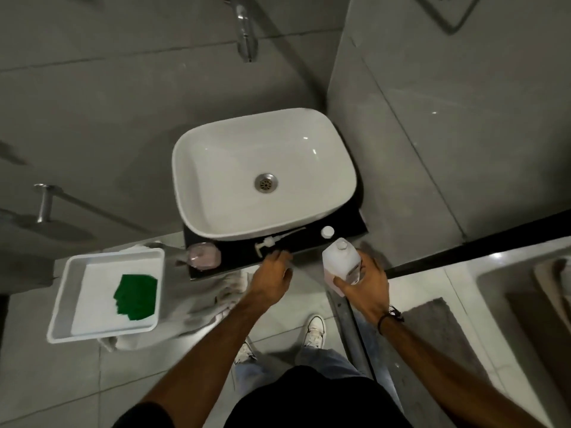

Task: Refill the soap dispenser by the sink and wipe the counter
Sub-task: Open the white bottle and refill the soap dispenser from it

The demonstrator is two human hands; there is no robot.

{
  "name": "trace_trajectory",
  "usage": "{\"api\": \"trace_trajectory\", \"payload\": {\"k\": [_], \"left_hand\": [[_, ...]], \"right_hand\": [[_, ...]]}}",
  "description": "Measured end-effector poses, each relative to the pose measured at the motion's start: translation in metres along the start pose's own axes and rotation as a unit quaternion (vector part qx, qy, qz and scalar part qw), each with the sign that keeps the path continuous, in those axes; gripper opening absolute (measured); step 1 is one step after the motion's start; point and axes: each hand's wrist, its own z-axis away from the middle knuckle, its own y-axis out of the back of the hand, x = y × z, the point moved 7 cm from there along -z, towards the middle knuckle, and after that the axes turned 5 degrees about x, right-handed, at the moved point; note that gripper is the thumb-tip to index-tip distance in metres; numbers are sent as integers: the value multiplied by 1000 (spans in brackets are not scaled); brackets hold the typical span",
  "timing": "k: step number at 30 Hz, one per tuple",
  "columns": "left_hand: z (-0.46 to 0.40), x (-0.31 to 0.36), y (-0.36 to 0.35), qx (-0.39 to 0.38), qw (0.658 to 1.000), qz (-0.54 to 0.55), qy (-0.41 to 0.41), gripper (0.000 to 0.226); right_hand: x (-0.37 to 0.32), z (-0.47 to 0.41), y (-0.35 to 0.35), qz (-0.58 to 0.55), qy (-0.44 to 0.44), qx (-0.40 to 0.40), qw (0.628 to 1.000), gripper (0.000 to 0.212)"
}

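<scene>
Right hand holds the refill bottle at the counter's front edge; left hand reaches toward the pump.

The right hand (363, 281) is wrapped around the uncapped white refill bottle (340, 261), upright just off the black counter (238, 254). Its round cap (327, 232) lies on the counter beside the white sink (216, 168). The left hand (272, 273) holds nothing, its fingers loosely curled just beside the removed pump head (268, 242). The open soap dispenser (204, 256) sits at the counter's left end. 1 green cloth (136, 298) lies in a white tray (61, 291).
</scene>
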Motion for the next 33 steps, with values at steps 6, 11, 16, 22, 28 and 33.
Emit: {"api": "trace_trajectory", "payload": {"k": [6,11,16,22,28,33], "left_hand": [[-88,95,-38,1,984,-121,-128,57],[-105,96,-60,-21,974,-200,-100,36],[-77,109,-17,112,983,144,-35,15],[-53,143,-4,39,992,36,-112,29],[-54,151,3,2,989,-72,-133,27],[-40,153,12,-50,978,2,-202,56]], "right_hand": [[35,-13,30,33,-6,0,999,83],[49,-23,40,56,18,-25,998,81],[56,-29,33,62,28,-54,996,78],[49,-33,20,75,61,-73,993,74],[36,-37,18,126,112,-73,983,78],[32,-38,23,133,149,-60,978,80]]}}
